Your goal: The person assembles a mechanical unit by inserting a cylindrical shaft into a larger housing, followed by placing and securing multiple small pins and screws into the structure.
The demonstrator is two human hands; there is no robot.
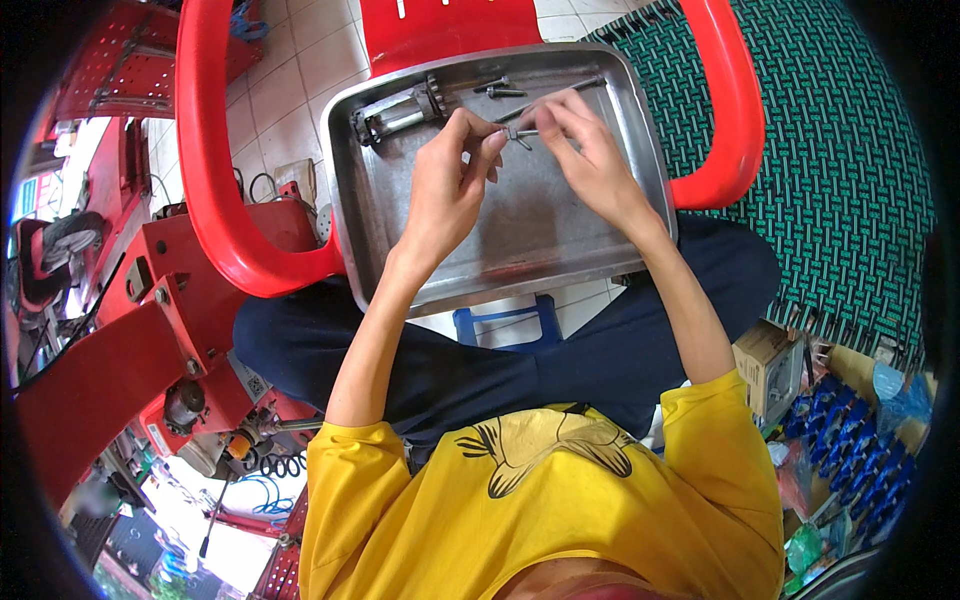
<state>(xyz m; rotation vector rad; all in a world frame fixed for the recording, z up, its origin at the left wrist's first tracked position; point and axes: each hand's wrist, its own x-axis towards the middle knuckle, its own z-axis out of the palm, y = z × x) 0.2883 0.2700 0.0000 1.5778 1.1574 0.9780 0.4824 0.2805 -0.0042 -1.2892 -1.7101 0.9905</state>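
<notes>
My left hand (pixel 452 178) is above the metal tray (pixel 390 228), thumb and forefinger pinching a small bolt-like metal part (pixel 514 134). A thin shank sticks out of that part toward my right hand (pixel 592 160). The right thumb and fingers are curled together close by, slightly blurred; what lies between them is hidden. Behind my left hand, near the tray's far left corner, lies a silvery cylindrical mechanical part (pixel 395 115) with a toothed end. Short bolts (pixel 500 92) and a long thin rod (pixel 590 85) rest along the far side of the tray.
The tray rests across a red plastic chair (pixel 205 150) with curved arms. Red machinery (pixel 190 290) stands at the left. To the right is a green and black woven surface (pixel 830 150). A cardboard box (pixel 765 365) and blue parts (pixel 850 440) sit at the lower right.
</notes>
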